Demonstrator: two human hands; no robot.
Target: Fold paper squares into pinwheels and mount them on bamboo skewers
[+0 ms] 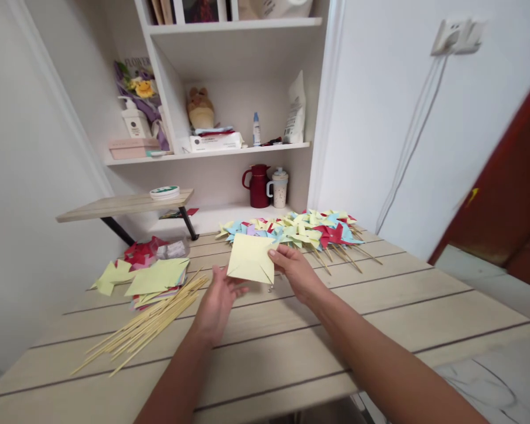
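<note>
A square of pale yellow paper point(249, 259) with slits cut in from its corners is held up over the table. My right hand point(294, 270) pinches its right edge between thumb and fingers. Just below the paper's lower left corner is my left hand point(218, 300), its fingers apart; whether a fingertip touches the paper is hard to tell. To the left lie a bundle of thin wooden sticks point(159, 321) and a stack of cut paper squares point(159, 277), yellow on top. Tiny shiny bits point(270, 288) rest on the table under the paper.
Finished paper pinwheels point(309, 229) on sticks are heaped at the table's back. A small raised stand point(123, 205) is at the left, with red paper pieces point(141, 253) and a clear plastic bag point(173, 248) by its legs. A red jug point(259, 186) and a cup point(280, 188) stand behind.
</note>
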